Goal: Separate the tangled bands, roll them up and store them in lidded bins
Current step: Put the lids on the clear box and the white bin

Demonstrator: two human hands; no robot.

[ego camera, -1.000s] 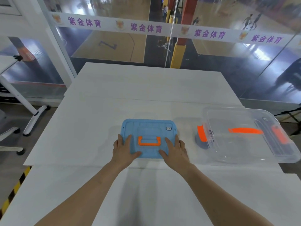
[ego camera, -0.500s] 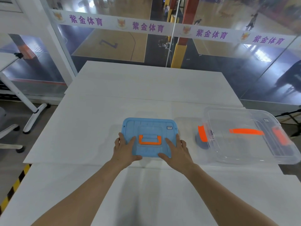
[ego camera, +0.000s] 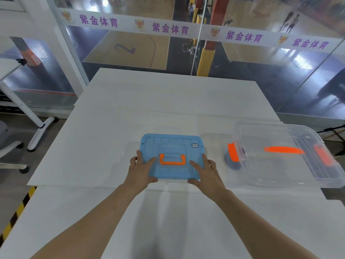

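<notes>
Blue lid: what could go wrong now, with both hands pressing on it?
1. The left hand and the right hand press only the near half of the blue lid, so its far edge may not seat.
2. Both thumbs lie at its near rim and could be pinched if the lid snaps down.

Centre bin (ego camera: pixel 171 144) on table (ego camera: pixel 168 101); left hand (ego camera: pixel 140 171), right hand (ego camera: pixel 207 172) atop its near corners; right bin (ego camera: pixel 280 165) beside, apart.
</notes>
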